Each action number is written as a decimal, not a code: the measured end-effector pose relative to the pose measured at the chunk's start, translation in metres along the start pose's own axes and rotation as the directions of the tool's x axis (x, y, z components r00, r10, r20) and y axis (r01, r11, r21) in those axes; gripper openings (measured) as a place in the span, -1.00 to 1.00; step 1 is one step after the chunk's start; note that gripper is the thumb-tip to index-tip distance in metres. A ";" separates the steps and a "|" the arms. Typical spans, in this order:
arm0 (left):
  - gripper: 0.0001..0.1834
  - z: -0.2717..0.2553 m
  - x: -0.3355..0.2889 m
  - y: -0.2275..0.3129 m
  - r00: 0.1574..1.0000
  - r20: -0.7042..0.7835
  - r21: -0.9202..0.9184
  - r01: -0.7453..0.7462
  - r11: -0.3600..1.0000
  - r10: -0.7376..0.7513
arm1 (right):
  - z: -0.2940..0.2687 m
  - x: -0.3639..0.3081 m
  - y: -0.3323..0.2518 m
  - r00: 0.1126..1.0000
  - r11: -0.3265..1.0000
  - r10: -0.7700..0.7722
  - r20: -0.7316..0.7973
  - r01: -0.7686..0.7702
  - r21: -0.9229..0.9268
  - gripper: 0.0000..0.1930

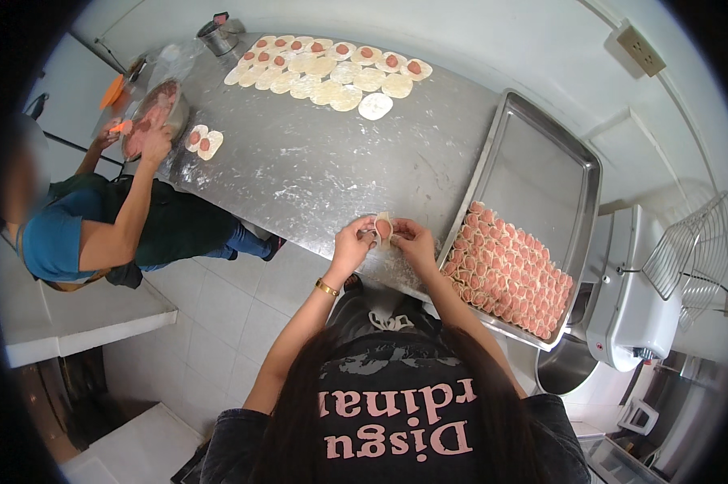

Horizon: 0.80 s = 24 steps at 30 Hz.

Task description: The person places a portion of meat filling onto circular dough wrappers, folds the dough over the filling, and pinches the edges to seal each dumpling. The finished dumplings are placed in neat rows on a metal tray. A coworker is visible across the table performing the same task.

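At the steel table's near edge, left hand and right hand pinch one filled dumpling wrapper, fingers curled inward. A tray of finished dumplings lies at three o'clock.

dumpling edges hidden by fingers, co-worker's face blurred

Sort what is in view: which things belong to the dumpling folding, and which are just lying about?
In use:
- dumpling, pinched between left hand and right hand
- metal tray with rows of folded dumplings
- filled wrappers laid out on the steel table
- filling bowl by a co-worker

Lying about:
- stand mixer
- wire rack
- wall socket
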State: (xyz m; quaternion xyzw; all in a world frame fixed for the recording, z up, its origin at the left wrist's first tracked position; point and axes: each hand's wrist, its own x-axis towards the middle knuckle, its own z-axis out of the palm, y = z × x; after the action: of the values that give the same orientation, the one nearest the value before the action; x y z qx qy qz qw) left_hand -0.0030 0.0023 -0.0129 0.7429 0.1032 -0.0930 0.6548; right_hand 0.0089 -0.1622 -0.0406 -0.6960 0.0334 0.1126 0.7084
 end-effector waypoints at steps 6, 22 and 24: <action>-0.80 -0.007 0.001 0.002 0.995 0.068 -0.247 0.093 0.965 -0.078 | 0.004 -0.005 -0.015 0.993 0.992 0.111 -0.043 -0.108 0.061 -0.78; -0.76 -0.006 -0.022 0.022 0.999 0.045 -0.508 0.022 0.861 0.001 | 0.000 -0.016 -0.041 0.996 0.984 0.010 -0.083 -0.024 -0.174 -0.84; -0.75 -0.004 -0.021 0.020 0.996 0.085 -0.445 0.047 0.894 -0.011 | -0.001 -0.015 -0.038 0.994 0.974 -0.023 -0.106 -0.001 -0.227 -0.83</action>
State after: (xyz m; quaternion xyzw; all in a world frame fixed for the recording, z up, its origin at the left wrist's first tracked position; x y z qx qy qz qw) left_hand -0.0176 0.0033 0.0129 0.5668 0.1066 -0.1062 0.8100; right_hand 0.0022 -0.1656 -0.0003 -0.7775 0.0547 0.0740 0.6221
